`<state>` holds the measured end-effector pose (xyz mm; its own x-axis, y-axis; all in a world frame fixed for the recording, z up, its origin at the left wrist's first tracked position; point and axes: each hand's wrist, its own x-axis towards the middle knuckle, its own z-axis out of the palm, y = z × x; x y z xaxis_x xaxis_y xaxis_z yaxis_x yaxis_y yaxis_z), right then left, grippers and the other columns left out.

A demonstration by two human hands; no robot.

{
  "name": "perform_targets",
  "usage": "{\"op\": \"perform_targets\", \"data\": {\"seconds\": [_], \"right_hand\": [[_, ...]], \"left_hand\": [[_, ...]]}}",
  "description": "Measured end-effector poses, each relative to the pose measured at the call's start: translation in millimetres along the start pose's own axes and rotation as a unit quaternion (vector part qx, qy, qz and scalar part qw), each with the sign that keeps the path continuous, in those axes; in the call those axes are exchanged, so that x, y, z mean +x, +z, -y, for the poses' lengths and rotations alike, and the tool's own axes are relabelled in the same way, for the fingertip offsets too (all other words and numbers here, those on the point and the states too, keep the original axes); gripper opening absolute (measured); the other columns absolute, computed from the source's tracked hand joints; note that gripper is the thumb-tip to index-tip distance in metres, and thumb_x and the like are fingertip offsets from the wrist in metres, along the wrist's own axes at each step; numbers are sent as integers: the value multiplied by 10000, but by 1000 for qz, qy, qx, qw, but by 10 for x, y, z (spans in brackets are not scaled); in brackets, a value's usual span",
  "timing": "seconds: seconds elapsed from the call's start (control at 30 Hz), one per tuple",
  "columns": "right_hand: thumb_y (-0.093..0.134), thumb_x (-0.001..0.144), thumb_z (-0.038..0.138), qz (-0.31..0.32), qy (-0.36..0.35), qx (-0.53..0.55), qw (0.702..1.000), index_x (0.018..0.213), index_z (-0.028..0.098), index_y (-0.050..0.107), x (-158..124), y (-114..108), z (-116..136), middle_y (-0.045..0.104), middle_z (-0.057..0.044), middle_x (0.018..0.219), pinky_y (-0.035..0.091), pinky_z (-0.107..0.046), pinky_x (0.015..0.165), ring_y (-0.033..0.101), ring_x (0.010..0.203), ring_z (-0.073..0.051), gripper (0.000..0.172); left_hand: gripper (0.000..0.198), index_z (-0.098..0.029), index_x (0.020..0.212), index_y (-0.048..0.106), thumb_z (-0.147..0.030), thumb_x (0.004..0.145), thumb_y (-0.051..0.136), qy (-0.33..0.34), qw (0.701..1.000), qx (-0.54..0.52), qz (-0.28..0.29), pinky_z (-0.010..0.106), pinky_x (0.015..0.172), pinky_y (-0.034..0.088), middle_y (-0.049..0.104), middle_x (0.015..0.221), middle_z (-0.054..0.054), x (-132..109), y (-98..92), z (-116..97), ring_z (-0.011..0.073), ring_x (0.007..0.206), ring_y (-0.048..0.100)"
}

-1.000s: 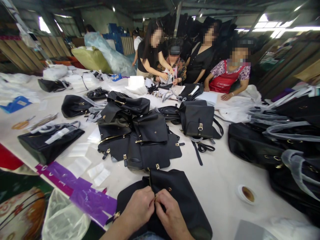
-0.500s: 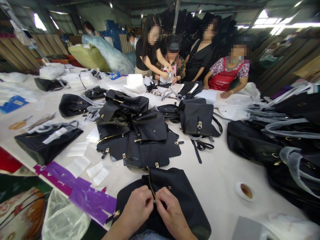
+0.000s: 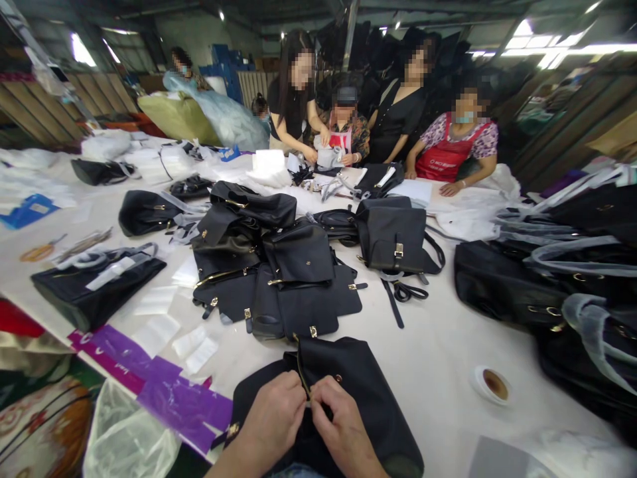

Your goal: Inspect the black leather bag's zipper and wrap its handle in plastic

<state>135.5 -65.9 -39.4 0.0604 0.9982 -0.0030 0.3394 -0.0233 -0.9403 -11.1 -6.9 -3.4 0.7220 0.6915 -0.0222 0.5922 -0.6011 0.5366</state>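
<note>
A black handbag (image 3: 363, 392) lies at the near edge of the white table (image 3: 432, 358), right in front of me. My left hand (image 3: 273, 415) and my right hand (image 3: 338, 425) rest on it side by side, both with fingers pinched together at the bag's zip line (image 3: 301, 368), where a thin gold-edged strip runs up. What exactly the fingertips grip is too small to make out. A gold stud (image 3: 338, 378) shows on the bag beside my right hand.
A heap of black bags (image 3: 279, 265) fills the table's middle, more wrapped bags (image 3: 572, 279) lie at right, one black bag (image 3: 94, 282) at left. A tape roll (image 3: 490, 384) sits at right, purple sheets (image 3: 164, 392) at left. Several people work at the far side.
My hands stay pinched at the bag's zip with only tiny finger shifts. The view drifted slightly. The people at the far side moved their hands and a white item.
</note>
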Motion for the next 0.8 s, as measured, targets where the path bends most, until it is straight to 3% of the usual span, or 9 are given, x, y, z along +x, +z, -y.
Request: {"op": "perform_targets", "data": {"seconds": [0.2, 0.33, 0.53, 0.8], "right_hand": [[458, 871, 135, 10, 14, -11, 1000, 702, 205, 459, -6, 21, -6, 535, -12, 762, 398, -255, 680, 516, 720, -150, 183], [452, 882, 147, 3, 12, -5, 1000, 704, 205, 460, -10, 25, -8, 545, -13, 769, 406, -254, 694, 520, 726, -149, 188], [455, 866, 129, -11, -2, 13, 1000, 697, 207, 479, -18, -21, 29, 540, -2, 759, 405, -238, 696, 523, 721, -139, 188], [488, 870, 193, -27, 25, 30, 999, 664, 205, 504, 2, -20, 22, 567, -6, 751, 411, -253, 740, 548, 739, -151, 206]], "left_hand": [[147, -160, 792, 590, -39, 798, 507, 123, 972, 175, 97, 341, 627, 430, 618, 808, 54, 111, -21, -30, 222, 753, 554], [131, -164, 799, 573, -55, 798, 502, 153, 970, 166, 92, 347, 669, 432, 612, 828, 57, 159, 10, 52, 223, 777, 548], [178, -180, 687, 472, -26, 764, 428, -13, 1000, -24, -7, 275, 629, 381, 552, 751, 34, 125, 134, 170, 168, 710, 518], [134, -202, 600, 421, -124, 709, 417, -191, 958, -211, -32, 262, 563, 308, 463, 635, -12, -29, 99, 170, 142, 597, 447]]}}
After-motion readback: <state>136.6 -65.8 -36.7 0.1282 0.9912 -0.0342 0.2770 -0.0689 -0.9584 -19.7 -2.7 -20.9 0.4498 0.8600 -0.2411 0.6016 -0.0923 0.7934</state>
